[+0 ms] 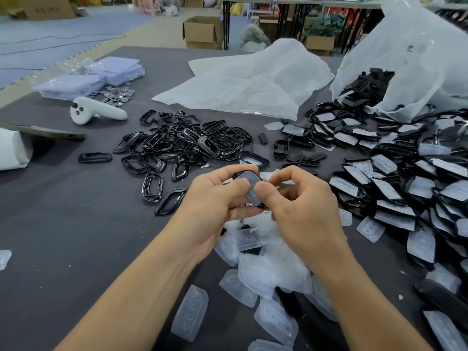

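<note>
Translucent pad (pixel 249 184) on black shell (pixel 238 175), held just above the table (pixel 63 211), over the middle of its near half. Both hands clamped on the piece, close together: left hand (pixel 215 201) gripping the shell, thumb on the pad; right hand (pixel 301 198) pinching the pad's lower end. Step judged: working pad against shell; seating or peeling off, cannot tell which. Next move likely needs left hand steadying the shell while right thumb runs round the pad's rim. Loose pads (pixel 253 274) heaped below the wrists by near edge. Padded shells (pixel 405 178) stacked toward right edge, empty black frames (pixel 187 143) piled at centre. Plastic bag (pixel 253 82) flat near far edge, white controller (pixel 96 111) and coins (pixel 116 93) toward left edge.
</note>
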The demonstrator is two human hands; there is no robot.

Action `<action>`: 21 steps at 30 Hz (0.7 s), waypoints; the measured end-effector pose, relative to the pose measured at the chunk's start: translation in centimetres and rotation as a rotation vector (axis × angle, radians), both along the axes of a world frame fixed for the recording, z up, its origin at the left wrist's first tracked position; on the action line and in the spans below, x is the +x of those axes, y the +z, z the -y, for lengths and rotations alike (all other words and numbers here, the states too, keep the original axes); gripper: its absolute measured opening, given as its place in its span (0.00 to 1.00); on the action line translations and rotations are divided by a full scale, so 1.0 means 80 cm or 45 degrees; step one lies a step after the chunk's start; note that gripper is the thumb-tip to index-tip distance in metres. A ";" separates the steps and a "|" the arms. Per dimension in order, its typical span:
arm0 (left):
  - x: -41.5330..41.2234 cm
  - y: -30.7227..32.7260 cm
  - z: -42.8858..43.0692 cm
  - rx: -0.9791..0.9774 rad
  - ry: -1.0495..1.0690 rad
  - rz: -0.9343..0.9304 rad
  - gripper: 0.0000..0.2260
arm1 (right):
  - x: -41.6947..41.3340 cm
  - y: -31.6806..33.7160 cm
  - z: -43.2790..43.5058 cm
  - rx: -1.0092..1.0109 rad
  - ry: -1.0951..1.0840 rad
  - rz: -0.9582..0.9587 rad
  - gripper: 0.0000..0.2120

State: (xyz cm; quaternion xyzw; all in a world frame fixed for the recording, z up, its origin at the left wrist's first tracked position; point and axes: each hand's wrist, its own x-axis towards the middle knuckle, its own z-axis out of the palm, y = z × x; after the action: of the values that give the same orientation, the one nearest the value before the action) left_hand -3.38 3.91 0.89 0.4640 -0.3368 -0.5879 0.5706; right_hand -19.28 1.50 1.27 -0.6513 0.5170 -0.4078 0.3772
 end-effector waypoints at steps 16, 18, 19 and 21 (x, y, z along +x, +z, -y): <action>0.011 0.006 0.000 0.082 0.030 0.210 0.08 | -0.001 -0.002 0.009 0.158 0.112 0.276 0.08; 0.010 0.006 -0.001 0.076 0.041 0.194 0.08 | -0.001 -0.002 0.009 0.185 0.121 0.318 0.09; 0.009 0.007 -0.001 0.073 0.050 0.192 0.08 | 0.000 -0.002 0.009 0.194 0.123 0.342 0.10; 0.007 0.007 -0.002 0.067 0.063 0.186 0.08 | 0.001 -0.003 0.009 0.197 0.103 0.378 0.11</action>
State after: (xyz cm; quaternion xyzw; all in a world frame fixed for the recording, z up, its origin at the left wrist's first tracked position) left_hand -2.83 4.05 1.43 0.5286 -0.3504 -0.5471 0.5464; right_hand -19.18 0.78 1.01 -0.5732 0.4586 -0.4431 0.5146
